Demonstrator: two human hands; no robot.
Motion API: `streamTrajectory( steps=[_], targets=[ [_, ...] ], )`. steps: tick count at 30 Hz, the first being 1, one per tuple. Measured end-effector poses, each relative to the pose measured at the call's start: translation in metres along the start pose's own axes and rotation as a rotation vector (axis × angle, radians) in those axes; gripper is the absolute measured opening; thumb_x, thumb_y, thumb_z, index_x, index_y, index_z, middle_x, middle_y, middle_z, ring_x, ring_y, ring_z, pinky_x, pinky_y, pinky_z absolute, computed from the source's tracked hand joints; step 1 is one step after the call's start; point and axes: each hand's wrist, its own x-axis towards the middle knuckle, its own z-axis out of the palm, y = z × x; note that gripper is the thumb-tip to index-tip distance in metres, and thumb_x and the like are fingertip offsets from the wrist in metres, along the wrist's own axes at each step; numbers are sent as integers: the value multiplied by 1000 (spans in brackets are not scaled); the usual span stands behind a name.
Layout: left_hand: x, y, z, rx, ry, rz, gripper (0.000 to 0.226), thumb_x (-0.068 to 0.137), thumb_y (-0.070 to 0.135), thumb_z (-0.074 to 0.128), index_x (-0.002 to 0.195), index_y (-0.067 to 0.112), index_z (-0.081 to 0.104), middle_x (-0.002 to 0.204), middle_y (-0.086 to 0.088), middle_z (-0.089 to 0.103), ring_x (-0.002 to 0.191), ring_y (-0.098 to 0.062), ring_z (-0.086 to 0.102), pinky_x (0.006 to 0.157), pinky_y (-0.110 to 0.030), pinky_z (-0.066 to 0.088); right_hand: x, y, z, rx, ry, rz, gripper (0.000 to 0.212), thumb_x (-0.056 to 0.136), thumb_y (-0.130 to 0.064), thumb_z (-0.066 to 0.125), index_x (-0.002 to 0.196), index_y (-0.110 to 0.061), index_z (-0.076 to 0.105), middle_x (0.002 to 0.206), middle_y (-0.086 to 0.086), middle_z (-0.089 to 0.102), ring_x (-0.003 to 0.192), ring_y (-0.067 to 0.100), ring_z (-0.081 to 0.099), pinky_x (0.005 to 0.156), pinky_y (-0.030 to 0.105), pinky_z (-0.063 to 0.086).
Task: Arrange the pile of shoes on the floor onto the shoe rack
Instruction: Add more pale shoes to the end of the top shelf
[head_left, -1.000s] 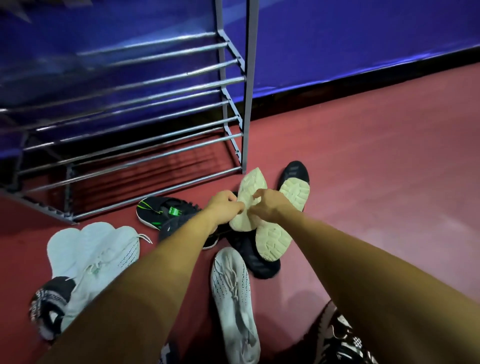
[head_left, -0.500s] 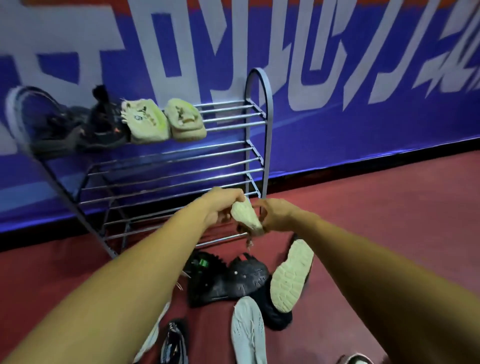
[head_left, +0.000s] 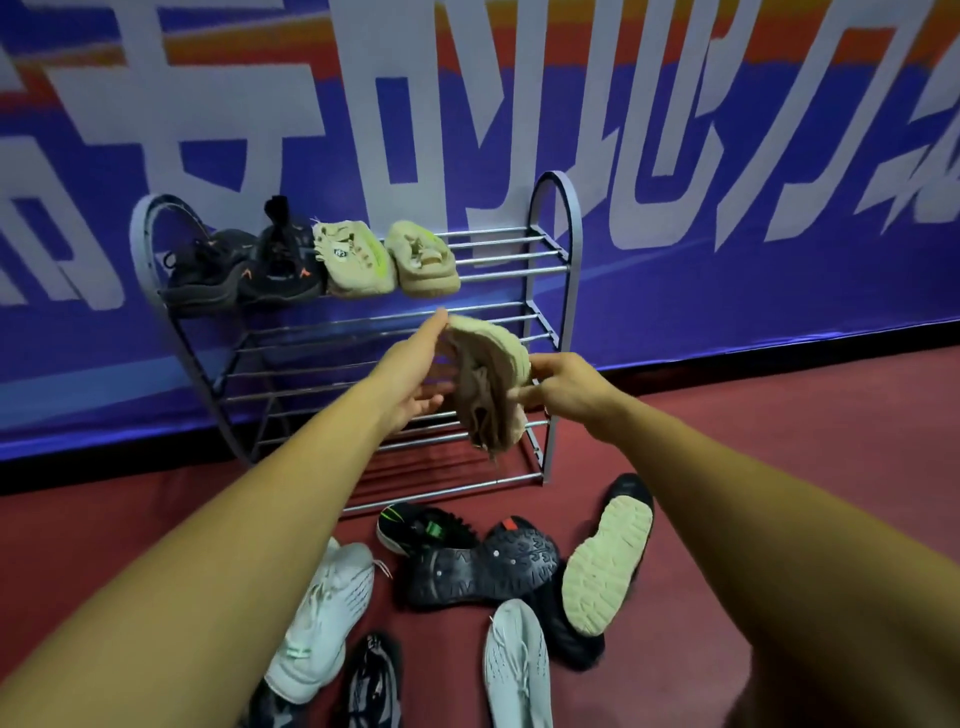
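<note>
Centre frame: your right hand (head_left: 563, 387) pinched the shoe (head_left: 493, 379), left hand (head_left: 415, 371) steadied it with straight fingers, probably righting it for the rack (head_left: 565, 244).

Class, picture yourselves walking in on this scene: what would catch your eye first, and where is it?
A beige shoe, held up between the left hand and right hand in front of the shoe rack. Behind, huge white lettering fills the blue wall; below, a pile of shoes lies jumbled on the red floor.
</note>
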Motion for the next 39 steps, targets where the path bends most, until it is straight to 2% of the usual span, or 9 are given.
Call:
streamTrajectory(
  steps=[4,7,12,17,20,26,32,35,39],
  targets=[
    [6,-8,-10,307,33,89,25,98,44,53,107,21,59,109,-8,65,90,-21,57,67,-31,42,0,-15,0,248,50,14,7,93,-5,66,98,-4,71,72,-3,65,46,-7,55,48,8,40],
    [6,-24,-19,580,-49,42,24,88,30,67,108,21,56,105,-5,59,88,-20,53,66,-30,38,6,-18,-2,358,40,63,9,95,-15,66,95,-8,71,67,-7,66,47,-3,54,47,12,37],
    [2,-27,-20,279,-207,-91,12,90,37,63,97,27,67,81,6,69,64,-9,58,66,-28,40,21,-14,-8,556,107,132,17,95,-25,66,102,-10,69,59,-13,57,49,2,41,55,21,32],
    [12,-22,-13,163,-338,-41,43,73,64,73,99,29,73,79,2,65,67,-12,50,69,-30,39,32,-19,-19,622,293,151,22,90,-30,73,85,-9,70,62,-2,55,53,10,36,52,26,29],
    [11,-20,-8,164,-425,26,36,83,36,76,116,26,65,91,6,75,70,-7,67,77,-32,44,35,-18,-27,573,347,126,31,85,-40,77,71,-15,62,64,1,52,56,12,36,53,29,28],
    [28,-15,12,147,-240,150,77,74,27,81,144,21,48,120,-4,72,99,-16,69,83,-30,48,34,-21,-27,537,189,22,28,95,-38,63,120,-27,68,96,-4,75,66,6,60,66,24,43],
    [31,6,36,-54,-149,211,34,91,11,67,125,12,61,96,-10,73,68,-15,62,75,-28,47,36,-22,-26,478,535,47,30,89,-42,69,94,-12,71,95,4,75,88,16,68,75,28,51],
    [38,12,39,-111,-59,229,28,91,15,68,119,9,64,86,-6,70,56,-7,60,61,-21,47,28,-23,-25,439,442,15,19,94,-31,63,100,-17,75,96,-4,75,90,9,67,71,22,45],
    [48,13,39,-125,23,242,34,90,23,70,121,9,64,100,-10,74,75,-17,64,62,-22,48,23,-30,-26,446,296,-36,27,88,-10,61,113,-15,72,94,-6,73,79,1,66,70,21,42]
  ],
)
